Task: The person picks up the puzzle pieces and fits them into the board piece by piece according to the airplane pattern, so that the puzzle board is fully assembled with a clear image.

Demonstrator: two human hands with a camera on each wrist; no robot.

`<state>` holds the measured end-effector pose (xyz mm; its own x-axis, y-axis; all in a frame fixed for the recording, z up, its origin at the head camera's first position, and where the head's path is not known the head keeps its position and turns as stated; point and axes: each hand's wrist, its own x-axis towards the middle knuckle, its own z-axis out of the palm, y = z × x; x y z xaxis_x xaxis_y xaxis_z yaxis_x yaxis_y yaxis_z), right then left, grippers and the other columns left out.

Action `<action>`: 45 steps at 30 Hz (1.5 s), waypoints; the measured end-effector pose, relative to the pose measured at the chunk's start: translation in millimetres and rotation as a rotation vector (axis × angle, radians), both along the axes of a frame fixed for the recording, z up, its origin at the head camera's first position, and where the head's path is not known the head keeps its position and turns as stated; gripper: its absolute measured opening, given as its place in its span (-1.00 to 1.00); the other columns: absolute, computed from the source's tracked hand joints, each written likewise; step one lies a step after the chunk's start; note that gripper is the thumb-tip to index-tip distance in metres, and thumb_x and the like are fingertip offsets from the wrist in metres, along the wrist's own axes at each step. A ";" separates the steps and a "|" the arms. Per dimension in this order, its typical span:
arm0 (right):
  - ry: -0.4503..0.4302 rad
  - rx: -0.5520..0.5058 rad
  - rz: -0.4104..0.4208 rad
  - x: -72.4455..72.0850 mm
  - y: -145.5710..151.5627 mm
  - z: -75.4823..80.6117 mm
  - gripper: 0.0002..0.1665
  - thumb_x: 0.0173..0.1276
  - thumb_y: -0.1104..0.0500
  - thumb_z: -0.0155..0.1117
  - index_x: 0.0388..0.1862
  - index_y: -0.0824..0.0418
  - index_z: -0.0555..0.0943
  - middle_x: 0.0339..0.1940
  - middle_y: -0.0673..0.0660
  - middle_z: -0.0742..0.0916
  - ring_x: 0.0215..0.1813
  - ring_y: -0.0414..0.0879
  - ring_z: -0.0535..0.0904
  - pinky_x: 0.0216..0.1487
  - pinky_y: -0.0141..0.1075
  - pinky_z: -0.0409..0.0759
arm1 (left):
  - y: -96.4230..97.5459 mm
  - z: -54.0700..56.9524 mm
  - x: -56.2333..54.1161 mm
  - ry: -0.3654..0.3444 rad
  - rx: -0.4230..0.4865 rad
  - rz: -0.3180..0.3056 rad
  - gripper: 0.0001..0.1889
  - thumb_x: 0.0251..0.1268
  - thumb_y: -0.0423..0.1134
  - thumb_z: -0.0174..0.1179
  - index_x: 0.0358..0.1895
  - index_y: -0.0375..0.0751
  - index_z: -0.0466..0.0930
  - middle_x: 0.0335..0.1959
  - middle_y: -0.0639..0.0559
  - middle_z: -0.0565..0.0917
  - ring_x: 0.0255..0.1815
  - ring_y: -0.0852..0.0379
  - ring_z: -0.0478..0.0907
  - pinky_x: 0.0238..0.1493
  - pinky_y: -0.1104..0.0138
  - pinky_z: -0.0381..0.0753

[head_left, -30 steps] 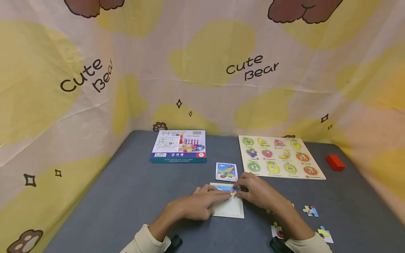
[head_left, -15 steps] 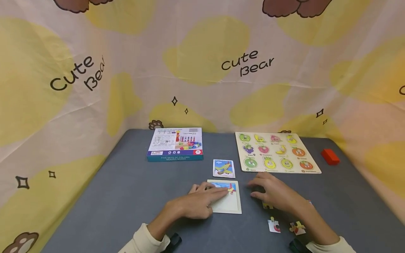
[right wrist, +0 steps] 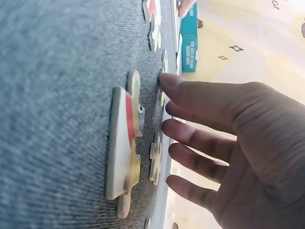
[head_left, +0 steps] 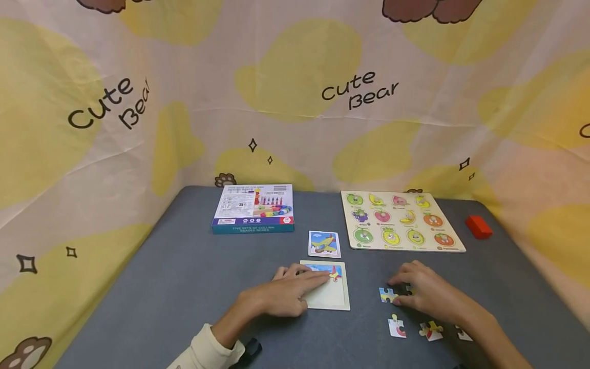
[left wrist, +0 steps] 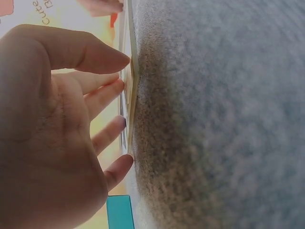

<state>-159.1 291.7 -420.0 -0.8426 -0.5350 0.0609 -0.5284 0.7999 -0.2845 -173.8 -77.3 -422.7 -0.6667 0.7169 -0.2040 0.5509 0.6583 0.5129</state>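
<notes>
My left hand (head_left: 283, 294) rests on a small cream puzzle tray (head_left: 346, 300), its index finger extended onto the joined pieces along the tray's top edge. These show blue sky and a red-and-yellow plane tail (head_left: 335, 274). In the left wrist view the thumb (left wrist: 102, 55) and fingertips meet the tray's edge. My right hand (head_left: 428, 292) is over loose jigsaw pieces to the right, fingers spread and gently bent. Its thumb tip is right at a blue-and-yellow jigsaw piece (head_left: 386, 295). In the right wrist view a jigsaw piece with a red stripe (right wrist: 125, 143) lies nearest the camera.
Just behind the tray lies a plane picture card (head_left: 324, 244). Further back are a beaded-boxes carton (head_left: 253, 209), a fruit puzzle board (head_left: 402, 221) and a red block (head_left: 479, 227). More jigsaw pieces (head_left: 397, 326) lie in front of the right hand. Printed cloth (head_left: 286, 66) hangs behind.
My right hand has left the tray and moved right and toward me to the loose pieces. The left hand has stayed on the tray. The head view has shifted slightly.
</notes>
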 end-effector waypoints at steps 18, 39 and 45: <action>-0.012 -0.063 0.008 1.6 -4.6 0.6 -0.82 0.24 -0.10 0.63 -0.27 -0.13 0.79 -0.24 -0.29 0.63 -0.12 -0.32 0.48 -0.10 -0.24 0.58 | -13.8 7.2 -12.9 0.045 0.060 0.090 -0.25 0.26 -0.02 0.53 0.52 -0.02 0.50 0.45 0.04 0.46 0.41 0.03 0.35 0.36 -0.02 0.34; 0.051 -0.056 0.102 -12.5 -68.1 11.1 -0.79 0.29 -0.06 0.61 -0.19 -0.03 0.81 -0.18 -0.22 0.64 -0.11 -0.30 0.47 -0.09 -0.26 0.58 | -23.9 5.5 -19.1 -0.012 0.042 0.112 -0.19 0.22 0.00 0.57 0.53 -0.09 0.49 0.48 0.03 0.42 0.45 0.01 0.35 0.40 -0.04 0.32; 0.072 -0.066 0.167 -19.6 -93.7 7.6 -0.75 0.27 -0.03 0.63 -0.17 0.03 0.82 -0.18 -0.18 0.66 -0.10 -0.29 0.50 -0.06 -0.26 0.60 | -23.5 6.2 -19.0 -0.007 0.043 0.112 -0.20 0.23 0.00 0.56 0.53 -0.09 0.49 0.48 0.04 0.42 0.45 0.01 0.36 0.42 -0.07 0.32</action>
<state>-178.7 198.0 -412.5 -0.7348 -0.6597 0.1574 -0.6730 0.6802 -0.2906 -192.8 -100.8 -416.5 -0.7418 0.6461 -0.1797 0.4711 0.6928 0.5459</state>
